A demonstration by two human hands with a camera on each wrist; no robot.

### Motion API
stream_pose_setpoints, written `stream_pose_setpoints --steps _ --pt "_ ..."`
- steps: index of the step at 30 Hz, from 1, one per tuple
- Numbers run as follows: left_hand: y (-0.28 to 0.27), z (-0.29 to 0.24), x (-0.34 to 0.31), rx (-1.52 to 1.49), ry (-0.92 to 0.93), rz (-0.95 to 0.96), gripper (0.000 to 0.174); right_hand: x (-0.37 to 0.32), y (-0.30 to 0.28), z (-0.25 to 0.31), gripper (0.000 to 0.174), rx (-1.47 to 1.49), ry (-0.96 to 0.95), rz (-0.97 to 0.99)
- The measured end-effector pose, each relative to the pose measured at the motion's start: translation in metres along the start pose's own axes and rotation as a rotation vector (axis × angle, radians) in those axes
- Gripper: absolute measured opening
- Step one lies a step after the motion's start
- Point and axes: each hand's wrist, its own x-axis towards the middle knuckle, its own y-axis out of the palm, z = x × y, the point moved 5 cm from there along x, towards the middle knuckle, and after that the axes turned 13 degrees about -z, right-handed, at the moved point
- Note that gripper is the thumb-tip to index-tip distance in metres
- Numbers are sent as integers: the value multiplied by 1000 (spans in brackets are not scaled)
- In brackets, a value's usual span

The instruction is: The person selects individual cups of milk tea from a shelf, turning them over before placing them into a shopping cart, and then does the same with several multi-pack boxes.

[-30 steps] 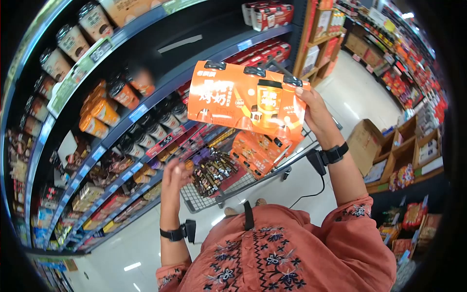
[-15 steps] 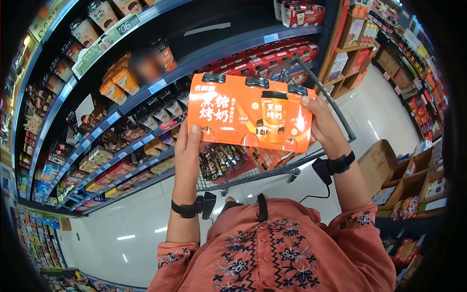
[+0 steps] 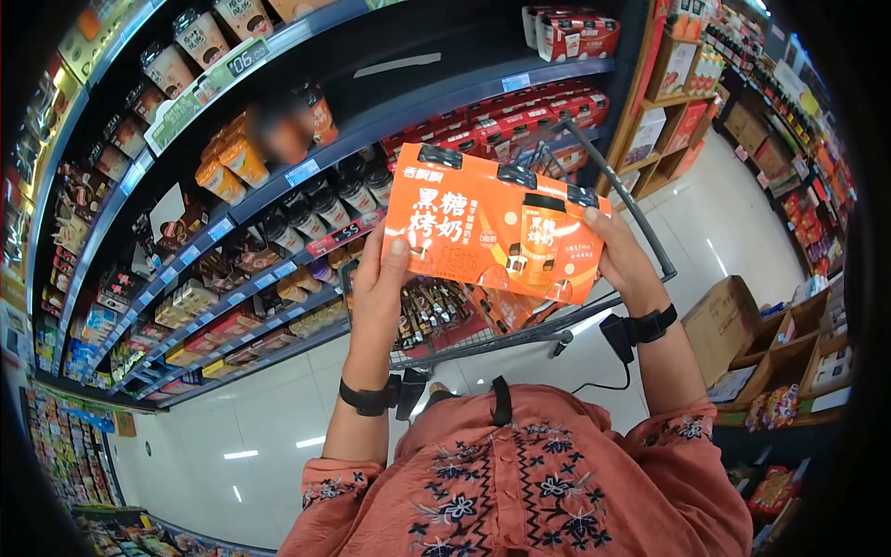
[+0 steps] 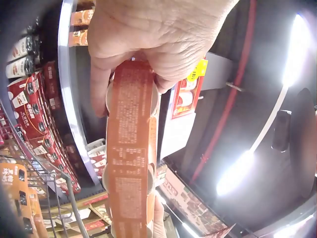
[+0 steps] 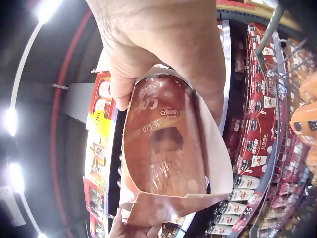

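Observation:
In the head view an orange multi-pack of milk tea cups [image 3: 497, 223] is held up over the shopping cart, its printed front toward me and black lids along the top. My left hand [image 3: 376, 278] grips its left end, thumb on the front panel. The right hand [image 3: 624, 255] holds the other end, thumb near the top corner. The left wrist view shows a narrow printed face of the carton [image 4: 130, 148] between thumb and fingers. Through the open carton end in the right wrist view, a brown cup [image 5: 163, 144] shows. Most fingers are hidden behind the pack.
The cart [image 3: 464, 351] below carries another orange multi-pack [image 3: 506, 308] and a heap of dark, gold-marked packets [image 3: 434, 314]. Shelves of cups [image 3: 320, 209] and red multi-packs [image 3: 529, 125] run along the left and front. An open cardboard box [image 3: 724, 330] stands at right by wooden bins [image 3: 789, 357].
My left hand came up and took hold of the pack's left end, which the right hand alone held before. Since then the pack has shifted slightly right and its right end has dipped.

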Motion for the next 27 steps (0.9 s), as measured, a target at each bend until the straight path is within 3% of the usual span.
stream_pose_setpoints --steps 9,13,15,17,22,27 --pt "22 8 9 47 -32 52 61 3 -18 -2 46 90 -79 -110" --pt "10 33 26 156 13 12 61 10 -53 5 41 80 -236 -314" --pt "-3 46 24 153 -51 -5 60 16 -90 6 41 32 -292 -442" --pt "-21 62 18 211 -104 -1 60 16 -118 8 42 -12 -352 -520" --pt "-68 114 -9 306 -255 -19 58 8 -166 -22 71 -186 -329 -809" --pt "-91 140 -34 333 -385 -39 56 10 -186 -71 74 -361 -340 -970"
